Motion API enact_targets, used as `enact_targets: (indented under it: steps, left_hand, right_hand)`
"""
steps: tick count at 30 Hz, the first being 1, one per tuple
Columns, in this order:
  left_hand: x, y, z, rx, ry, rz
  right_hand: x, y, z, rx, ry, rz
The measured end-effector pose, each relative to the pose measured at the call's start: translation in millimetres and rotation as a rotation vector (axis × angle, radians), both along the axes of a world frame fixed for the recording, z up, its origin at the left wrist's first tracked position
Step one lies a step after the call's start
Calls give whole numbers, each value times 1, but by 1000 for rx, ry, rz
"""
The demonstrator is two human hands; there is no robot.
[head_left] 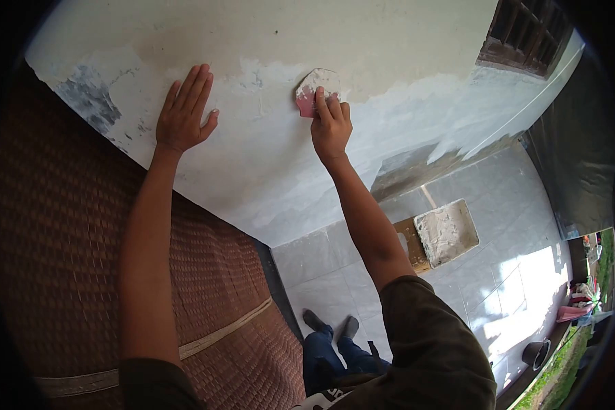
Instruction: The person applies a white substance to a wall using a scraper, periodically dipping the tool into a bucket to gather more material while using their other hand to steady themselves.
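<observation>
On the pale wall, my left hand lies flat with its fingers stretched upward and the thumb apart, holding nothing. To its right, my right hand grips a pink scraper whose upper part is coated with whitish filler. The scraper rests against the wall, tilted, my fingers pressed on its face. White patches of filler spread around and below both hands, and a rough grey patch shows at the wall's left edge.
A tray of white filler stands on the tiled floor beside a brown board. Brown woven matting hangs at the left. A barred window is at the upper right, a dark bucket at the lower right.
</observation>
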State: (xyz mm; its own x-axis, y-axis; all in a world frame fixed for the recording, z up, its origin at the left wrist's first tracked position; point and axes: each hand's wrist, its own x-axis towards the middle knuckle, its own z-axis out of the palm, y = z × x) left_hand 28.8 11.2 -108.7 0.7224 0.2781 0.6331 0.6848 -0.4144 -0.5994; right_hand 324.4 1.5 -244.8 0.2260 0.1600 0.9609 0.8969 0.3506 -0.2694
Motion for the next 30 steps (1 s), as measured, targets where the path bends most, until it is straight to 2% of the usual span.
enact_targets:
  steps: [2, 5, 7, 9, 15, 21, 25, 28, 30]
  left_hand:
    - [0, 0, 1, 2, 16, 7]
    - [-1, 1, 0, -5, 11, 4]
    - [0, 2, -1, 1, -10, -7]
    - [1, 2, -1, -3, -9, -2]
    - [1, -2, 2, -1, 12, -12]
    - [1, 0, 1, -2, 10, -13]
    - [1, -1, 1, 11, 13, -8]
    - [2, -1, 1, 5, 7, -11]
    - [2, -2, 0, 1, 7, -10]
  right_hand:
    - [-8, -2, -21, -66, 10, -5]
    - [-36, -38, -37, -185, 24, 128]
    - [-54, -62, -48, -190, -60, 306]
    - [-59, -77, -39, -158, -89, 359]
    - [-16, -40, 21, 60, 23, 149]
    - [-9, -8, 21, 34, -32, 31]
    - [-37, -20, -15, -76, -64, 114]
    - [-64, -56, -43, -170, -99, 292]
    - [-70, -78, -43, -169, -139, 379]
